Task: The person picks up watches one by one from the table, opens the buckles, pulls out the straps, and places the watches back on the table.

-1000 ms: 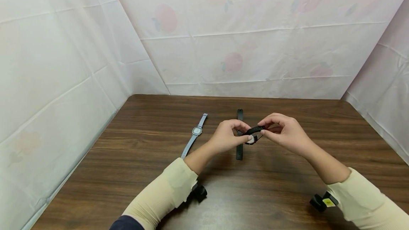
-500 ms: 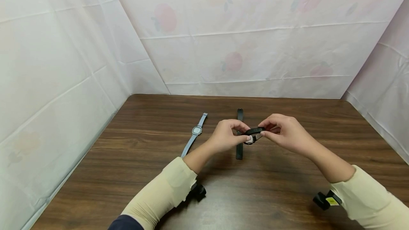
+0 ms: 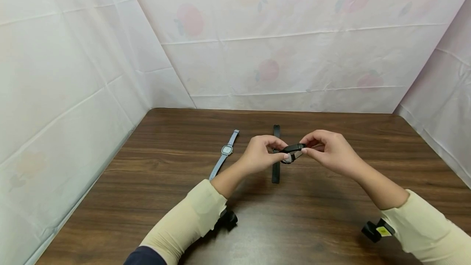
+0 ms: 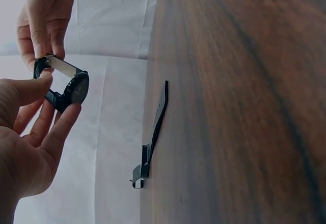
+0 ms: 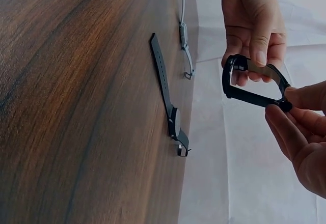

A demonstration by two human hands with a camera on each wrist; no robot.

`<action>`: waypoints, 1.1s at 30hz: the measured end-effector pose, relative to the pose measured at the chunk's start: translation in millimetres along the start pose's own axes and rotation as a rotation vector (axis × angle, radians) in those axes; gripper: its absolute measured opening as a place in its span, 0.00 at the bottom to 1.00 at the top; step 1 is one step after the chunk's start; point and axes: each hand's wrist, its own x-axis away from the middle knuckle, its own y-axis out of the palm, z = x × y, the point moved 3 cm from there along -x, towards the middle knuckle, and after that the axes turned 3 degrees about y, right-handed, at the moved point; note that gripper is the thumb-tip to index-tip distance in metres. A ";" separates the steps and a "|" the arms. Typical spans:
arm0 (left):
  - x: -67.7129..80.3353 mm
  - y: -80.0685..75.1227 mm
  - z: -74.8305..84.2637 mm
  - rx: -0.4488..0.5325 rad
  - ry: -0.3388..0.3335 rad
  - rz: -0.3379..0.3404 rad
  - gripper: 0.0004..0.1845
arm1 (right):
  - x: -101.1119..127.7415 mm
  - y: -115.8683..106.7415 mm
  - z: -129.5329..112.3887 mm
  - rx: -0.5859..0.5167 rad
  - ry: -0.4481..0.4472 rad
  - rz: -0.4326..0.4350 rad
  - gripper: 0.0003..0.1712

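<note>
Both hands, left hand [image 3: 259, 154] and right hand [image 3: 327, 152], pinch the looped black watch [image 3: 292, 153] above the worktop [image 3: 331, 216] centre. Risk: fingertip grip only; strap may spring open and drop.

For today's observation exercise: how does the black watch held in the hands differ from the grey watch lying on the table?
The black watch is held above the table, pinched between the left hand and right hand; the grey watch rests on the table, untouched. The black watch's strap is bent into a loop; the grey watch lies flat and straight. The colours differ: black against pale grey. Both are slim-strapped wristwatches.
</note>
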 end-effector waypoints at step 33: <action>1.5 -0.2 1.4 0.032 0.008 0.028 0.08 | 1.7 2.3 4.8 -0.067 -0.012 0.029 0.09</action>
